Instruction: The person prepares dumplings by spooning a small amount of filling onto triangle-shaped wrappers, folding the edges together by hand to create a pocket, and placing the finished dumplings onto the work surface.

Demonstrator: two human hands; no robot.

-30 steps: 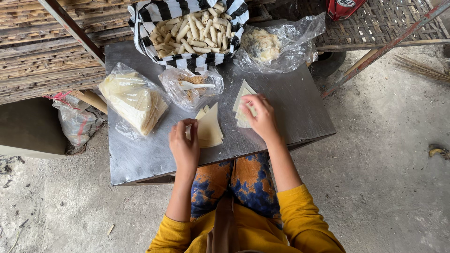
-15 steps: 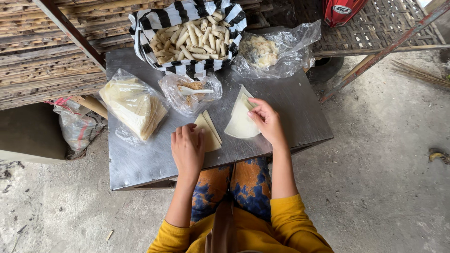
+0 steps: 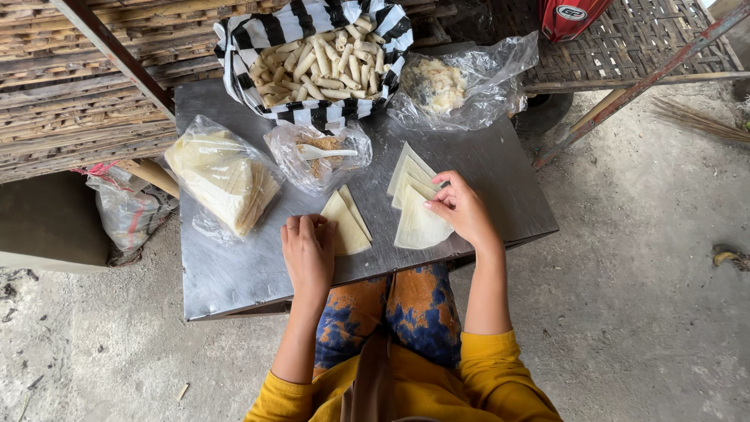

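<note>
While left hand point(image 3: 307, 252) lies flat on table point(image 3: 234, 273) | right hand point(image 3: 462, 209) grip pinching wrapper point(image 3: 418, 227) near table edge

Striped basket point(image 3: 312, 113) of rolls point(image 3: 320, 66)

The grey sheet-metal tabletop point(image 3: 234, 273) is showing a dull, brushed sheen with faint scratches. The thin pale triangular pastry wrappers point(image 3: 418, 223) are looking matt and papery-soft. The clear plastic bags point(image 3: 476, 86) are glinting, crinkled and glossy. The black-and-white striped bag point(image 3: 312, 23) is appearing smooth and plasticky. The rough grey concrete floor point(image 3: 648, 273) is looking gritty, and the split-bamboo wall point(image 3: 70, 94) dry and fibrous.
</note>
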